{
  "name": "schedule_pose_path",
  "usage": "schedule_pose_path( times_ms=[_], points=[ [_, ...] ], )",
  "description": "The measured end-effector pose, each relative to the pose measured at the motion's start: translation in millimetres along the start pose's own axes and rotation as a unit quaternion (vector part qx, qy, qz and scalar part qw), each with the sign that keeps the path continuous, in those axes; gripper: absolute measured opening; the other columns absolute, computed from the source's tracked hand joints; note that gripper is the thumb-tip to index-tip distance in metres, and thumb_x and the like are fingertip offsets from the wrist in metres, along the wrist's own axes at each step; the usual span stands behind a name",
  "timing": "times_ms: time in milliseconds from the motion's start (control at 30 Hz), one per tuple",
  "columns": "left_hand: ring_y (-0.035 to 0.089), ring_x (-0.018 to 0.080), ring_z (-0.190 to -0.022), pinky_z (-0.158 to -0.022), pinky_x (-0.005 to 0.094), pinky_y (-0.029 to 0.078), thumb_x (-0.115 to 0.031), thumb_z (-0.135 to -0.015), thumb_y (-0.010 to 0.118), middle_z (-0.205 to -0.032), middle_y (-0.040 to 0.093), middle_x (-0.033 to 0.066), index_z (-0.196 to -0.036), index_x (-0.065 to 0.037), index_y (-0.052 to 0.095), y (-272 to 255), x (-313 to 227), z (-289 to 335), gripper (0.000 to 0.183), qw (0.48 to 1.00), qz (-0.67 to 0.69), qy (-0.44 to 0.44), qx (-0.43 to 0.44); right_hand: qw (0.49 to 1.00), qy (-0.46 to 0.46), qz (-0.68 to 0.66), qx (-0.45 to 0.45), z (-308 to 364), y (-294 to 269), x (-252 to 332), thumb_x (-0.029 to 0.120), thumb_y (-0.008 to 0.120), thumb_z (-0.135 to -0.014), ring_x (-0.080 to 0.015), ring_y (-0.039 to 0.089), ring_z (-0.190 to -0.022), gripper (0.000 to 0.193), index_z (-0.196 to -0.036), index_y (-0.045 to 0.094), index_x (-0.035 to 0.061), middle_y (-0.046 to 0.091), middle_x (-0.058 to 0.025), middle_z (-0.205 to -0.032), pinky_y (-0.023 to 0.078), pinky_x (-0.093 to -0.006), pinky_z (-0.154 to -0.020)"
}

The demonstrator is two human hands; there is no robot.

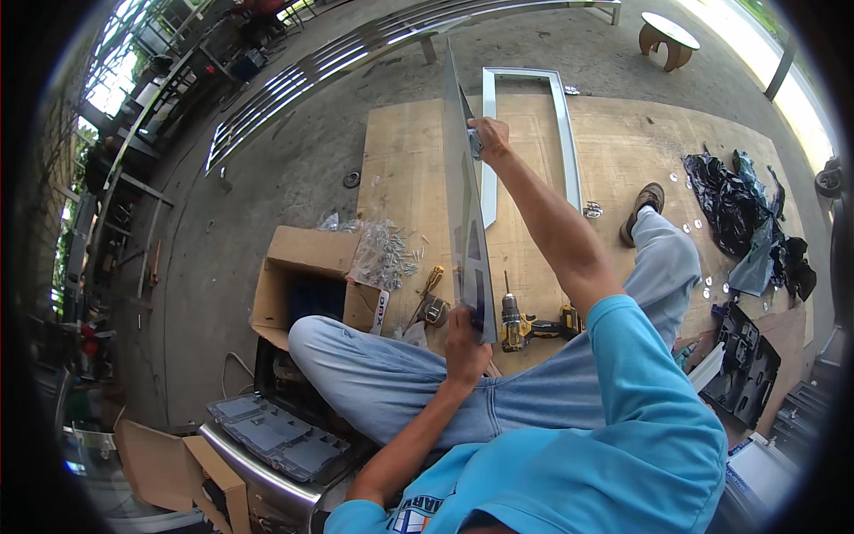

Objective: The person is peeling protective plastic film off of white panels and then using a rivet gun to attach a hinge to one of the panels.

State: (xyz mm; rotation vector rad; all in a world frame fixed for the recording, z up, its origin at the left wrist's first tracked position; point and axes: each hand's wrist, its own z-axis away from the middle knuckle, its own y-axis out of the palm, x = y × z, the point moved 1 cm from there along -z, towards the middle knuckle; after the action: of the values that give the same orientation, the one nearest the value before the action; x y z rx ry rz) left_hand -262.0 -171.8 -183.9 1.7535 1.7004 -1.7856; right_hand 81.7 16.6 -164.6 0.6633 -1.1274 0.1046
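Note:
A thin grey panel [463,187] stands on edge in front of me, seen nearly edge-on. My left hand [466,351] is closed round its near lower end. Toward the panel's far end, my right hand [492,142] is closed on a small grey metal piece [475,142] against the right face; its exact shape is hidden by the fingers. Just right of the panel, a pale rectangular frame [569,142] lies on a plywood sheet [405,133]. A yellow and black cordless drill [516,327] rests near my lap.
Left of the panel are a tape measure [433,311], a yellow-handled screwdriver [433,279], a bag of screws [384,254] and an open cardboard box [307,249]. Black plastic sheeting [725,209] and an open black tool case [743,365] lie right. A grey organizer [280,436] sits lower left.

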Motion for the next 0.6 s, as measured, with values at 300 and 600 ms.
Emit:
schedule_pose_path(
  times_ms=[300,600],
  points=[
    [0.053,0.0355,-0.103,-0.077,0.0416,0.049,-0.006,-0.075,0.066,-0.113,0.048,0.0178,-0.123,-0.003,0.04,45,5,-21,0.056,0.99,-0.028,-0.067,0.12,0.994,-0.061,0.082,-0.031,-61,-16,-34,0.004,0.068,-0.074,-0.0218,0.058,-0.058,0.013,-0.078,0.061,-0.0052,0.059,-0.0108,-0.07,0.046,-0.0371,-0.051],
    [0.055,0.0405,-0.099,-0.07,0.0479,0.052,-0.013,-0.076,0.068,-0.119,0.043,0.0197,-0.146,-0.013,0.0,40,-15,-26,0.098,0.987,-0.038,-0.043,0.152,0.998,-0.036,0.044,0.015,-53,3,-44,0.002,0.066,-0.073,-0.0201,0.057,-0.056,0.008,-0.075,0.061,-0.004,0.058,-0.0089,-0.068,0.045,-0.0363,-0.05]
  ],
)
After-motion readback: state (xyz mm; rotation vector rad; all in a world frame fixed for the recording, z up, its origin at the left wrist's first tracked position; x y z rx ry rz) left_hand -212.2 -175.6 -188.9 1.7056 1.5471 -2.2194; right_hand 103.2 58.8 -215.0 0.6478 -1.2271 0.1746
